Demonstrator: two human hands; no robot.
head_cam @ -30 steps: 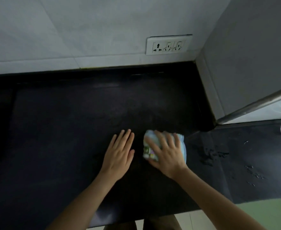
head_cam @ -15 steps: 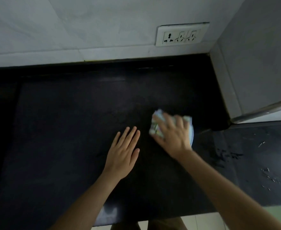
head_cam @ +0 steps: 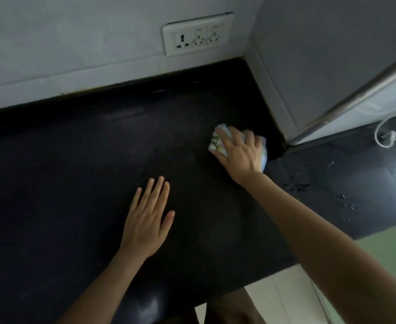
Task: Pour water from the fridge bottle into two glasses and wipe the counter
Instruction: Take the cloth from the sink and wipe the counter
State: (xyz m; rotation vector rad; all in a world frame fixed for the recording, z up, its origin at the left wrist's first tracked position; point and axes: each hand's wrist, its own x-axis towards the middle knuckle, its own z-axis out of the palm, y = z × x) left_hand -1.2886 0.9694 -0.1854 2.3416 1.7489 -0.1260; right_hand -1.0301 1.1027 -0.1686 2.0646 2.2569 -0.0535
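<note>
My right hand (head_cam: 240, 153) lies over a bunched light-blue patterned cloth (head_cam: 216, 141), its fingers curled round it, and presses it on the black counter (head_cam: 75, 171) close to the inner corner by the grey wall. My left hand (head_cam: 149, 218) rests flat on the counter nearer to me, with its fingers straight and nothing in it. No bottle and no glasses are in view.
A white socket plate (head_cam: 198, 33) sits on the back wall. A grey wall (head_cam: 321, 54) with a metal rail (head_cam: 356, 97) stands at the right. A lower black surface (head_cam: 356, 183) at the right shows wet marks and a white cord (head_cam: 385, 136).
My right hand has pushed the cloth away from me and to the right, toward the corner. My left hand has stayed flat on the counter.
</note>
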